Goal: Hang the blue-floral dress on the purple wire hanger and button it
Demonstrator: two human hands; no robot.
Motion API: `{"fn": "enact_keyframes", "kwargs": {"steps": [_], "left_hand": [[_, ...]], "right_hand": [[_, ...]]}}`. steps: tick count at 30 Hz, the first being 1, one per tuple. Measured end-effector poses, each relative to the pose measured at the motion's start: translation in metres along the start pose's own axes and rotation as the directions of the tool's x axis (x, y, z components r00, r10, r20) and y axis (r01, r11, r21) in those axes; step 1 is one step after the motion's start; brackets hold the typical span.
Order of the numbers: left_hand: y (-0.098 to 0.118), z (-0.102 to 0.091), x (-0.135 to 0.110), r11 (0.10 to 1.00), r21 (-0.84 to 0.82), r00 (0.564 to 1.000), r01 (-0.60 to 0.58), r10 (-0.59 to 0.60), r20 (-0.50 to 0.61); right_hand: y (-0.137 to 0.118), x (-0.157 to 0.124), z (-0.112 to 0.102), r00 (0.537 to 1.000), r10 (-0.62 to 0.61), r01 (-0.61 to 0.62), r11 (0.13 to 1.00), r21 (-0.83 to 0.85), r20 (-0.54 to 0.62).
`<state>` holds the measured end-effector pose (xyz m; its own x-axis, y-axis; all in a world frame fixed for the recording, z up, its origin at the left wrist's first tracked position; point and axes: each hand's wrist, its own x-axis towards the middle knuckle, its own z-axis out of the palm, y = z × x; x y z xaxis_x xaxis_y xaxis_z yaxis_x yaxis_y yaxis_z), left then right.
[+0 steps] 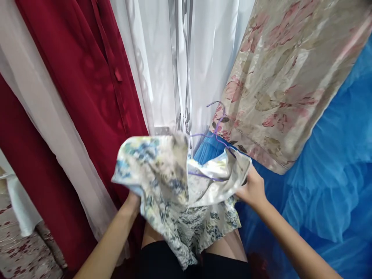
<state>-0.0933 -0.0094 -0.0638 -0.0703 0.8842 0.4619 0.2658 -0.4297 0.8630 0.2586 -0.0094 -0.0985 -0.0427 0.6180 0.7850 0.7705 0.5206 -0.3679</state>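
Note:
I hold up a cream garment with a blue and grey flower print [171,182] in front of me. My left hand [132,201] is under its left side, and the cloth hides the fingers. My right hand [252,188] grips the garment's right edge with closed fingers. A thin purple hanger [216,128] pokes out of the top of the garment, its hook up near the hanging clothes.
Hanging clothes crowd in all round: a dark red dress [87,100] on the left, a white sheer one [162,58] in the middle, a beige dress with pink flowers [285,77] at upper right, and blue tulle [334,178] on the right. My legs show below.

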Motion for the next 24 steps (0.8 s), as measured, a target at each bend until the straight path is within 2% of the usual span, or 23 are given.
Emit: {"fn": "enact_keyframes", "kwargs": {"steps": [2,4,8,10,13,15,17,18,19,20,21,22,23,24], "left_hand": [[-0.019,0.002,-0.01,0.954,-0.281,0.993,0.1,-0.115,-0.036],[-0.037,0.011,-0.021,0.902,-0.405,0.977,0.148,-0.198,-0.082],[-0.069,0.036,-0.044,0.937,-0.3,0.971,0.177,-0.217,-0.104],[-0.083,0.049,-0.063,0.928,-0.29,0.954,0.234,-0.276,-0.115],[-0.099,0.069,-0.1,0.887,-0.348,0.904,0.304,-0.384,-0.188],[-0.104,0.08,-0.124,0.851,-0.403,0.884,0.338,-0.434,-0.175],[-0.103,0.088,-0.142,0.836,-0.418,0.879,0.355,-0.45,-0.155],[-0.1,0.09,-0.148,0.843,-0.406,0.879,0.353,-0.447,-0.164],[-0.097,0.092,-0.152,0.853,-0.387,0.881,0.349,-0.44,-0.175],[-0.093,0.092,-0.154,0.861,-0.369,0.885,0.349,-0.433,-0.174],[-0.09,0.092,-0.155,0.863,-0.358,0.889,0.356,-0.43,-0.154],[-0.087,0.091,-0.155,0.86,-0.358,0.894,0.364,-0.43,-0.125],[-0.085,0.091,-0.155,0.854,-0.367,0.897,0.369,-0.431,-0.099],[-0.083,0.09,-0.154,0.848,-0.38,0.901,0.368,-0.426,-0.078]], "right_hand": [[-0.001,0.021,-0.006,0.998,0.064,-0.063,0.997,-0.048,0.023],[-0.011,0.044,-0.009,0.996,0.088,-0.085,0.994,-0.071,0.028],[-0.03,0.073,-0.017,0.997,-0.027,0.034,0.996,-0.08,0.078],[-0.032,0.071,-0.021,0.986,-0.107,0.115,0.992,-0.057,0.131],[-0.029,0.05,-0.025,0.963,-0.194,0.201,0.979,-0.021,0.188],[-0.032,0.026,-0.022,0.979,-0.178,0.181,0.983,-0.021,0.094],[-0.042,-0.008,-0.01,0.988,-0.032,0.038,0.999,0.038,-0.154],[-0.05,-0.027,-0.001,0.955,0.109,-0.077,0.989,0.124,-0.275],[-0.059,-0.046,0.01,0.899,0.273,-0.188,0.947,0.261,-0.342],[-0.069,-0.065,0.023,0.858,0.432,-0.309,0.866,0.393,-0.277],[-0.078,-0.082,0.037,0.845,0.523,-0.416,0.773,0.479,-0.11],[-0.087,-0.096,0.052,0.847,0.524,-0.488,0.694,0.53,0.094],[-0.094,-0.106,0.066,0.828,0.47,-0.557,0.622,0.551,0.306],[-0.101,-0.113,0.078,0.797,0.409,-0.604,0.566,0.561,0.445]]}}
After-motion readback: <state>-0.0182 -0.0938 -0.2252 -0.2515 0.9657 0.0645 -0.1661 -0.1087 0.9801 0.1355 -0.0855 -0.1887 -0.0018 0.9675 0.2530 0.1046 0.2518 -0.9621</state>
